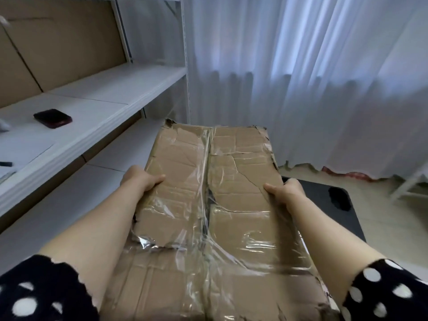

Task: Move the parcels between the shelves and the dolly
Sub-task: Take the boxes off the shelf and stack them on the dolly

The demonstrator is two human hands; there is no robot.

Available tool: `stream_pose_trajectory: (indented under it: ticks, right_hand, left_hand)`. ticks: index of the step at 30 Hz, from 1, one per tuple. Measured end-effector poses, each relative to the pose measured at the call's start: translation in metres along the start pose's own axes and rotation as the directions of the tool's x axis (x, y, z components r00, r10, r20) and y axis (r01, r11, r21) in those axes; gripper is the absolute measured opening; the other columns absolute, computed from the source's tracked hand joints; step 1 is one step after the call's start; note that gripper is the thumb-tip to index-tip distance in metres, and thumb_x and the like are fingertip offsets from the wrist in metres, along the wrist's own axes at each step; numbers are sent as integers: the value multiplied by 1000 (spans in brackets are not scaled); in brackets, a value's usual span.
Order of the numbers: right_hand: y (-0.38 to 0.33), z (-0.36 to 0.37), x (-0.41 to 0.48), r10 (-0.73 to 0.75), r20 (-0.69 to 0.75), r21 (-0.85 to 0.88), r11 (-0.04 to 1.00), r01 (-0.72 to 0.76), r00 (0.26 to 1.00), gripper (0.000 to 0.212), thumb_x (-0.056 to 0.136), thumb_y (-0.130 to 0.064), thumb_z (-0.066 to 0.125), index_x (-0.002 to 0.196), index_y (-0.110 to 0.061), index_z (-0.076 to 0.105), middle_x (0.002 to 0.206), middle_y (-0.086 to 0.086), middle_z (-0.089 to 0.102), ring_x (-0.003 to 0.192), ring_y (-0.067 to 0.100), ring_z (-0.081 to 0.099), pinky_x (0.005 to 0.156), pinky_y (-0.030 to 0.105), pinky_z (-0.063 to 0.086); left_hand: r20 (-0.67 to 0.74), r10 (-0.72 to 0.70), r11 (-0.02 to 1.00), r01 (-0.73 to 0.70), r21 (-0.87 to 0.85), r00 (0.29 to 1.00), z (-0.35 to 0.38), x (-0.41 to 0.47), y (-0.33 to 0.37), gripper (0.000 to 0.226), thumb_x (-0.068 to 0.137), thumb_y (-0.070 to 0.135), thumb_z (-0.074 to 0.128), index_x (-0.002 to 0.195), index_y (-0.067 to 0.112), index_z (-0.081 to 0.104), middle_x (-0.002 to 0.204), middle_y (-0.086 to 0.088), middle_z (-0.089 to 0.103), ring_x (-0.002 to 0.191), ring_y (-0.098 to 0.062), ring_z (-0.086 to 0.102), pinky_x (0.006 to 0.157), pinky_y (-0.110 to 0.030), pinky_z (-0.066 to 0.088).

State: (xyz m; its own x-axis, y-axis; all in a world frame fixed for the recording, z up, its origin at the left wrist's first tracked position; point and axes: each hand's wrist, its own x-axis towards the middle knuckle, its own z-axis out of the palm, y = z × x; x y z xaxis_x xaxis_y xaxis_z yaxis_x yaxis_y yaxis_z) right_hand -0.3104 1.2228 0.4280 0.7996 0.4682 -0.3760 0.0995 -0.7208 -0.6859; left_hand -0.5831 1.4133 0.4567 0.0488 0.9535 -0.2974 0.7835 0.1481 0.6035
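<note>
Parcel (208, 228), left hand (141, 181), right hand (286, 192) apparently clasping edges

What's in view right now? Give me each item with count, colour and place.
cardboard parcel: one, brown, taped and torn, centre, held up
dolly: one, black, floor at right, partly behind the parcel
shelving unit: one, white, left
flat dark item: one, dark red-black, on the shelf, kind unclear
small black item: one, shelf at the left edge, cut off
cardboard panels: brown, back of the shelving, count unclear
curtain: white, behind, reaching the floor
sleeves: two, black with white dots, bottom corners
left hand: grips the parcel's left edge
right hand: grips the parcel's right edge
</note>
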Motion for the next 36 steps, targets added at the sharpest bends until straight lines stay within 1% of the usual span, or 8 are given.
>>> stream_pose_trajectory:
  ticks: [5,9,15,20,23,28,33,36]
  right_hand:
    - [-4,-27,30,30,-38,22,999,-29,999,47,81,-43,71,99,-8,45,93,10,55,99,32,59,86,42,51]
    - [-13,-31,56,31,-57,24,999,-30,998,50,79,-44,72,98,-9,43,102,13,58,100,33,60,88,43,51]
    - [-24,-22,95,87,-68,6,996,-87,994,47,80,-43,71,97,-7,46,89,9,54,99,31,59,85,41,51]
    - [-57,-2,141,142,-118,25,990,-141,983,49,79,-45,72,100,-8,47,97,11,55,99,32,58,88,43,51]
    - [-83,18,172,186,-151,54,982,-180,971,49,79,-44,72,101,-7,48,90,10,53,94,30,56,85,41,50]
    - [-135,62,220,234,-203,107,971,-216,951,55,81,-45,71,112,-5,50,100,12,55,99,33,58,77,37,48]
    - [-173,91,256,258,-269,197,958,-209,928,57,80,-44,72,114,-3,52,110,15,59,105,35,57,88,41,49]
    - [-188,99,277,271,-303,235,950,-204,914,55,79,-45,72,109,-2,55,109,16,61,102,36,58,84,38,48]
  left_hand:
    - [41,49,999,-50,18,998,15,13,46,72,76,43,77,124,-1,46,124,-19,53,110,-36,54,89,-39,47]
    - [80,44,998,-47,39,996,27,29,71,77,73,39,80,128,-2,44,126,-19,52,113,-35,52,80,-35,39]
    - [141,46,997,-53,51,989,45,78,99,77,69,32,85,126,-1,45,126,-19,52,114,-35,52,90,-38,43]
    - [194,101,992,-113,52,976,53,149,136,82,71,31,84,132,-3,40,131,-19,48,119,-36,49,93,-38,41]
    - [244,140,988,-152,30,960,57,205,156,83,71,28,84,132,-3,38,132,-21,47,120,-37,48,96,-41,41]
    - [277,177,979,-197,46,944,54,304,186,83,69,31,85,130,-5,42,131,-20,50,117,-36,51,95,-39,42]
    - [309,241,967,-255,6,920,51,372,225,100,62,33,89,137,-6,36,138,-21,46,124,-37,47,102,-39,38]
    - [347,260,962,-272,-16,901,54,402,247,94,67,30,86,137,-9,36,139,-22,46,125,-36,47,104,-38,39]
